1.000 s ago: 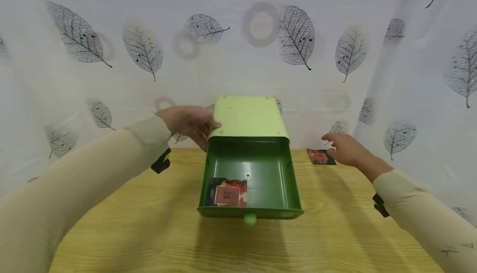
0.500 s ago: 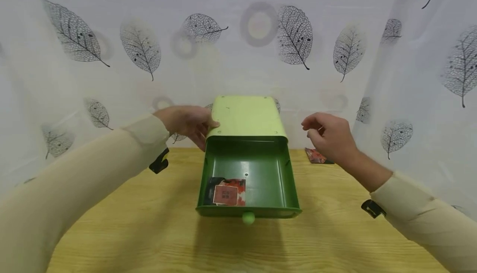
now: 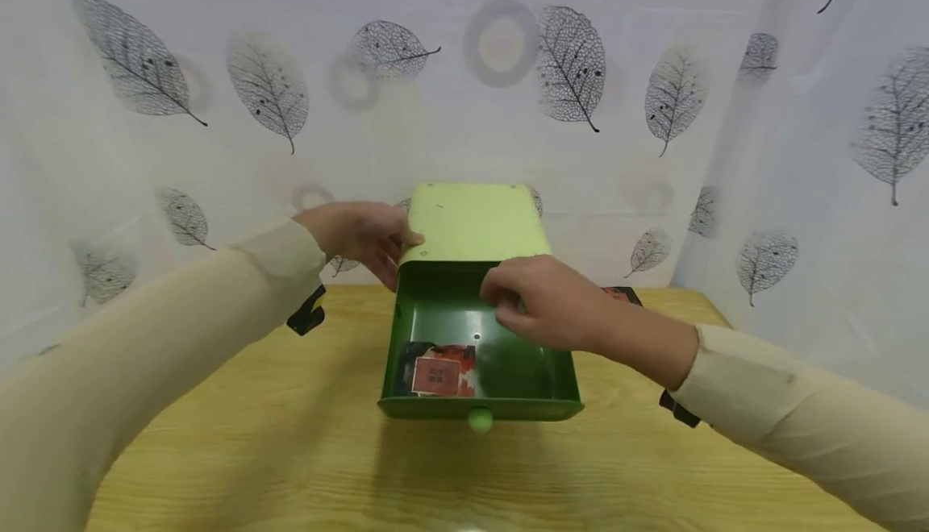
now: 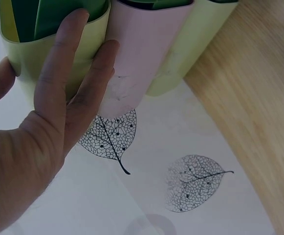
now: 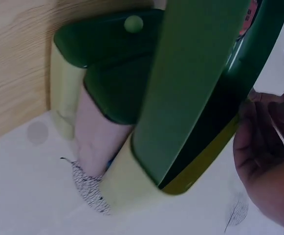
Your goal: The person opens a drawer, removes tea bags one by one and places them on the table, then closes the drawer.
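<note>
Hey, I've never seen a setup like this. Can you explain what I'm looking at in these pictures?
There's no machine here, just a person's two bare hands. The wide view comes from a camera on the head; the two closer views come from a camera on each wrist. On a wooden table stands a stack of boxes with drawers: a top box in light green, a pink box under it, then another light green box. The open drawer has red and black packets inside. Another packet lies farther back, partly hidden. The left hand grips the top box's side. The right hand is over the drawer, fingers bent; I see nothing in it.
</note>
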`<state>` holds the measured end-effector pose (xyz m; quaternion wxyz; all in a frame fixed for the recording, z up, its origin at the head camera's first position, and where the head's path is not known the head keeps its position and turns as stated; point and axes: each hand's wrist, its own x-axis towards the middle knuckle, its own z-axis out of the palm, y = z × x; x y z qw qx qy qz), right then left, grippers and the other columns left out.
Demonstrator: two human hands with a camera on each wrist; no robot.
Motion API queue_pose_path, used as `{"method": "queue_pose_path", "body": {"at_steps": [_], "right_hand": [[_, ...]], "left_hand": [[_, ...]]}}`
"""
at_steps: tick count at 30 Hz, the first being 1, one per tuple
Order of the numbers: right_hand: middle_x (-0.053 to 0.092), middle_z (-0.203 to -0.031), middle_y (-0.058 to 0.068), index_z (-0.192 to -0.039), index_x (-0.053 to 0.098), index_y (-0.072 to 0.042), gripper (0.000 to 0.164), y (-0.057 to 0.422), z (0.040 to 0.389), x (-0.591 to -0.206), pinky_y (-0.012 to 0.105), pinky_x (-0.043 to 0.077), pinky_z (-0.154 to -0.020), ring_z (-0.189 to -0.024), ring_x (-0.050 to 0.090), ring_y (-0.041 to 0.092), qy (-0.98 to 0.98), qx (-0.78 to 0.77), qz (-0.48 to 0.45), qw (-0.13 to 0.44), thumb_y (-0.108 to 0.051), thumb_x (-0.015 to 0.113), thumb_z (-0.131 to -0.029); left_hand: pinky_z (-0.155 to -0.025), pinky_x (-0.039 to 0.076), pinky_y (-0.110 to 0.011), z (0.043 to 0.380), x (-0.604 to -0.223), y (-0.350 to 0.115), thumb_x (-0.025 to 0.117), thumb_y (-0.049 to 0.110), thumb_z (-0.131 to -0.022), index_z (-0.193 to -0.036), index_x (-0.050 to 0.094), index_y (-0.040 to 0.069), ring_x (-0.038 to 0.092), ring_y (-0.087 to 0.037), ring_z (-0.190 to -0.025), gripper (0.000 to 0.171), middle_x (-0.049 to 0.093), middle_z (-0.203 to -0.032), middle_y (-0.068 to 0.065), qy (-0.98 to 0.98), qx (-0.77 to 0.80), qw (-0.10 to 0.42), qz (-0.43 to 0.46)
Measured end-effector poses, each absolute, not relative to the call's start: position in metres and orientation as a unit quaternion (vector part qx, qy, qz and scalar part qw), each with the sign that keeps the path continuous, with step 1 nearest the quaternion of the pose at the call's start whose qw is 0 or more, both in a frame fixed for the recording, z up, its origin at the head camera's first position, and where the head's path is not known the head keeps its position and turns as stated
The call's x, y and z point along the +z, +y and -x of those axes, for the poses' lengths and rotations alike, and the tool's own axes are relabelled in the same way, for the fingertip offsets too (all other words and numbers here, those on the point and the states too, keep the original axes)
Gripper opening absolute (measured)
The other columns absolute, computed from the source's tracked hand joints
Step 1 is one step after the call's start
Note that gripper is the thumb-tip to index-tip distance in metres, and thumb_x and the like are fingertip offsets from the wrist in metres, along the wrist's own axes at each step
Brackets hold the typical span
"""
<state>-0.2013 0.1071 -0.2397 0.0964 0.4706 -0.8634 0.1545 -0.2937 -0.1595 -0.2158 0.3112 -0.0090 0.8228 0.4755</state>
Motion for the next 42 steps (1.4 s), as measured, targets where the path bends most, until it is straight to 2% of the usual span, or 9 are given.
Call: {"method": "queue_pose_path", "body": {"at_steps": [5, 9, 13, 20, 24, 31, 38, 42], "right_hand": [[0.067, -0.11, 0.005, -0.111, 0.07, -0.008, 0.02, 0.08, 0.197, -0.237, 0.029, 0.056, -0.079, -0.088, 0.062, 0.012, -0.884, 0.1, -0.455, -0.029, -0.007, 0.058, -0.094], [0.063, -0.126, 0.008, -0.126, 0.063, -0.005, 0.033, 0.061, 0.196, -0.239, 0.034, 0.056, -0.093, -0.105, 0.064, 0.018, -0.888, 0.084, -0.438, -0.109, -0.01, 0.063, -0.094], [0.059, -0.135, 0.006, -0.139, 0.054, -0.008, 0.047, 0.05, 0.196, -0.243, 0.034, 0.052, -0.102, -0.119, 0.058, 0.017, -0.894, 0.076, -0.416, -0.15, -0.012, 0.064, -0.094], [0.051, -0.142, 0.006, -0.149, 0.042, -0.01, 0.06, 0.042, 0.199, -0.247, 0.033, 0.049, -0.105, -0.12, 0.053, 0.015, -0.898, 0.052, -0.402, -0.172, -0.023, 0.066, -0.095], [0.052, -0.141, 0.007, -0.149, 0.042, -0.009, 0.062, 0.039, 0.201, -0.248, 0.034, 0.049, -0.104, -0.122, 0.052, 0.016, -0.892, 0.054, -0.412, -0.177, -0.029, 0.067, -0.095], [0.064, -0.118, 0.003, -0.142, 0.046, -0.006, 0.057, 0.034, 0.204, -0.249, 0.031, 0.052, -0.096, -0.11, 0.058, 0.013, -0.88, 0.077, -0.425, -0.195, -0.026, 0.069, -0.094], [0.054, -0.116, 0.001, -0.124, 0.056, -0.015, 0.037, 0.029, 0.205, -0.25, 0.03, 0.05, -0.09, -0.102, 0.052, 0.014, -0.883, 0.039, -0.421, -0.202, -0.03, 0.07, -0.094], [0.056, -0.113, -0.001, -0.12, 0.057, -0.017, 0.033, 0.027, 0.208, -0.249, 0.029, 0.05, -0.091, -0.102, 0.052, 0.012, -0.876, 0.044, -0.424, -0.224, -0.028, 0.071, -0.093]], "left_hand": [[-0.088, 0.061, -0.049, 0.296, -0.215, -0.158, 0.041, 0.024, -0.108, -0.13, 0.044, -0.003, 0.067, -0.042, -0.105, 0.036, 0.057, -0.126, -0.027, 0.824, 0.473, 0.313, 0.003], [-0.087, 0.061, -0.049, 0.295, -0.215, -0.158, 0.042, 0.024, -0.108, -0.13, 0.045, -0.003, 0.066, -0.042, -0.107, 0.035, 0.057, -0.127, -0.026, 0.824, 0.475, 0.309, 0.017], [-0.086, 0.061, -0.049, 0.292, -0.214, -0.159, 0.042, 0.023, -0.107, -0.13, 0.046, -0.003, 0.066, -0.042, -0.107, 0.035, 0.057, -0.126, -0.026, 0.825, 0.473, 0.309, 0.02], [-0.087, 0.061, -0.048, 0.292, -0.214, -0.16, 0.043, 0.023, -0.107, -0.129, 0.046, -0.003, 0.066, -0.041, -0.106, 0.034, 0.056, -0.126, -0.026, 0.822, 0.475, 0.313, 0.017], [-0.086, 0.062, -0.048, 0.293, -0.214, -0.16, 0.043, 0.024, -0.107, -0.127, 0.046, -0.003, 0.067, -0.041, -0.105, 0.034, 0.057, -0.125, -0.026, 0.822, 0.475, 0.312, 0.019], [-0.087, 0.061, -0.048, 0.293, -0.215, -0.16, 0.043, 0.023, -0.107, -0.128, 0.046, -0.003, 0.066, -0.041, -0.107, 0.034, 0.057, -0.126, -0.026, 0.822, 0.476, 0.311, 0.016], [-0.086, 0.062, -0.048, 0.292, -0.214, -0.159, 0.043, 0.024, -0.107, -0.128, 0.046, -0.003, 0.066, -0.04, -0.106, 0.034, 0.057, -0.125, -0.026, 0.824, 0.475, 0.309, 0.022], [-0.086, 0.062, -0.048, 0.293, -0.214, -0.159, 0.043, 0.024, -0.107, -0.128, 0.046, -0.003, 0.066, -0.039, -0.105, 0.034, 0.058, -0.125, -0.026, 0.825, 0.472, 0.311, 0.021]]}}
